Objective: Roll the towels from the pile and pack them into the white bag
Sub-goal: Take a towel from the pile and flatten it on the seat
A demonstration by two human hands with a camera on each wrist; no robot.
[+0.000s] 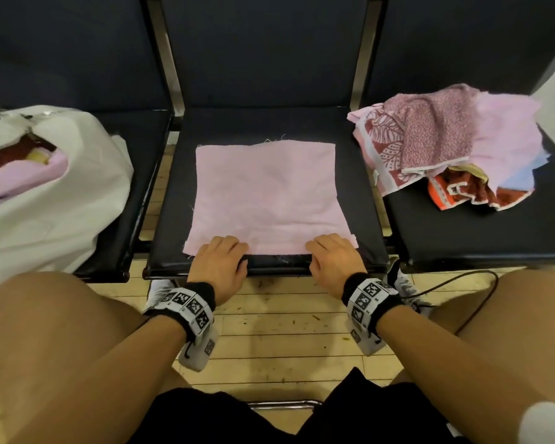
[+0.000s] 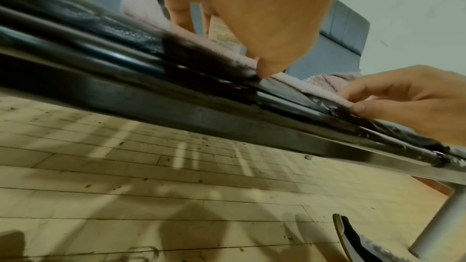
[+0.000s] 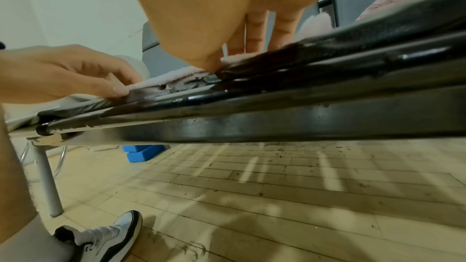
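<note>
A plain pink towel lies spread flat on the middle black seat. My left hand pinches its near edge towards the left corner, fingers curled on top and thumb at the seat's front lip. My right hand pinches the same edge towards the right corner. The right wrist view shows the left hand nipping the towel edge. In the left wrist view the right hand does likewise. The white bag sits open on the left seat with rolled towels inside. The pile of towels is on the right seat.
Three black seats stand side by side with dark backrests behind. My bare knees are close to the seat fronts, over a wooden floor. A black cable runs by my right shoe. Blue blocks lie under the bench.
</note>
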